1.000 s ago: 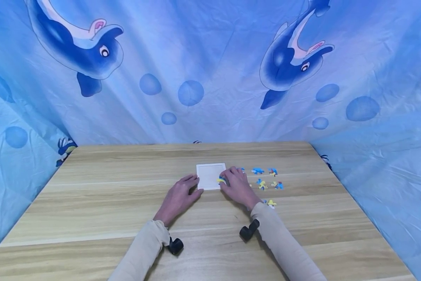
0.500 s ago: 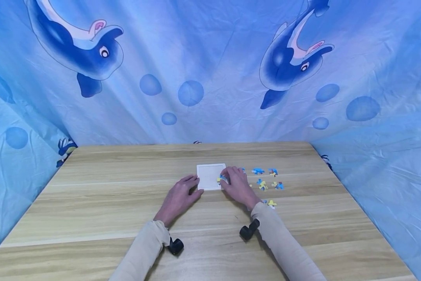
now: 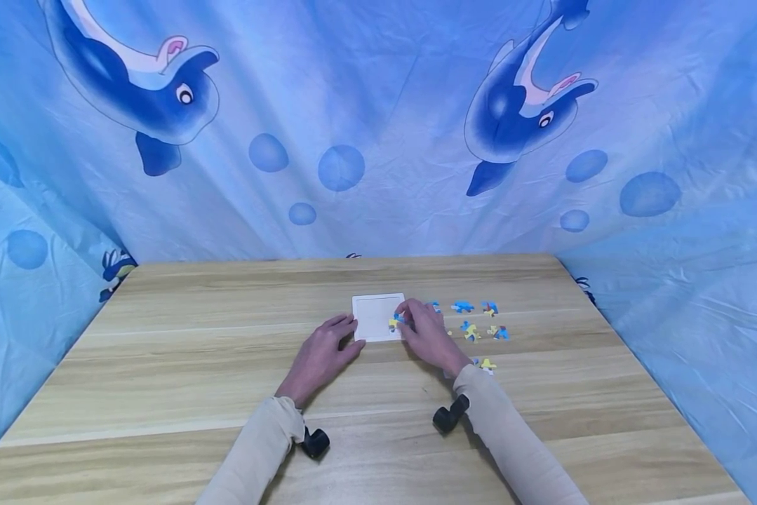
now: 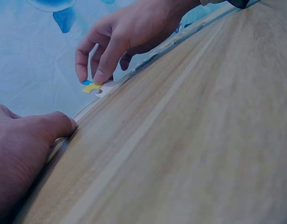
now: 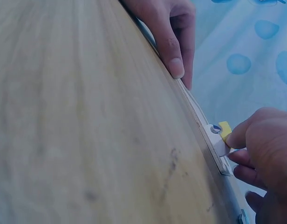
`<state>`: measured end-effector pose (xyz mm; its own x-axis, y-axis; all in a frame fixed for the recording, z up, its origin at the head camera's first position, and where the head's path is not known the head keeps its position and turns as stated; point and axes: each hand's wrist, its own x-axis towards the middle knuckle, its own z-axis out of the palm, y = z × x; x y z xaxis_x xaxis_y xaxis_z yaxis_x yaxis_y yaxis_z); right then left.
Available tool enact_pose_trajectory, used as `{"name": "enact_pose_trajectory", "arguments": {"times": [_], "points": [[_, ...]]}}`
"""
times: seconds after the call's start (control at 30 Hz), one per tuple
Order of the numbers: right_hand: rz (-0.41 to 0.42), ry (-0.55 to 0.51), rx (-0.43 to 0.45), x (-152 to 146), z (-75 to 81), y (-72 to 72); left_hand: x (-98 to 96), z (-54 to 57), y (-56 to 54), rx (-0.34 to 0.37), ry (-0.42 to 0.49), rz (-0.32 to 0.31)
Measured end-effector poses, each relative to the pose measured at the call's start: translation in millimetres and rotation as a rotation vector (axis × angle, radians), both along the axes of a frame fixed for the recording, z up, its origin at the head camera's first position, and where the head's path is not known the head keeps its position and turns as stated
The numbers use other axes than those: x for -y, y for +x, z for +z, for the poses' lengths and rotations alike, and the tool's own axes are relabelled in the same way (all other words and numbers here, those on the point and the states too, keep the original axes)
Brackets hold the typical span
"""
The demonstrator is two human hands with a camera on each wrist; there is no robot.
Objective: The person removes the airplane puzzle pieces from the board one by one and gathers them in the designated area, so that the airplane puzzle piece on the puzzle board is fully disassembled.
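Note:
A white puzzle tray (image 3: 373, 315) with a raised rim lies flat on the table. At its left edge my left hand (image 3: 320, 356) rests, thumb at the near corner and fingers spread along the side. Over the tray's right side my right hand (image 3: 430, 335) pinches a blue, yellow and white jigsaw piece (image 3: 396, 322) between thumb and fingers. In the left wrist view that jigsaw piece (image 4: 93, 88) sits low, just at the tray's surface; whether it lies flat cannot be told. The right wrist view shows the piece (image 5: 224, 130) under the fingertips, near the tray's corner.
Several loose jigsaw pieces (image 3: 470, 331) lie in rows to the right of the tray, some partly hidden behind my right hand and forearm. The wooden table (image 3: 226, 294) ends at a blue curtain (image 3: 378, 210) printed with dolphins. Small black cameras (image 3: 316, 443) are worn on both wrists.
The pinched piece has turned slightly, and the right hand's fingers have shifted a little, showing more of it. The left hand stays at the tray's left edge.

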<state>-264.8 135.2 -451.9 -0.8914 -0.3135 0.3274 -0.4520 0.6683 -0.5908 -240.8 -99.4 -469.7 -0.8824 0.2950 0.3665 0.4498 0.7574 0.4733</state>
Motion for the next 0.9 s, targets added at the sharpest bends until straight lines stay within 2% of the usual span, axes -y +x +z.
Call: {"name": "enact_pose_trajectory", "arguments": {"times": [0.37, 0.7, 0.9], "points": [[0.076, -0.137, 0.055, -4.4, -0.7, -1.3, -0.3, -0.4, 0.2, -0.016, 0.011, 0.001], [0.064, -0.207, 0.097, -15.3, 2.5, 5.0, -0.5, -0.9, -0.2, -0.013, -0.004, 0.000], [0.055, -0.202, 0.101, -25.3, 3.0, 8.8, -0.5, 0.1, 0.2, -0.014, -0.005, -0.006]]}}
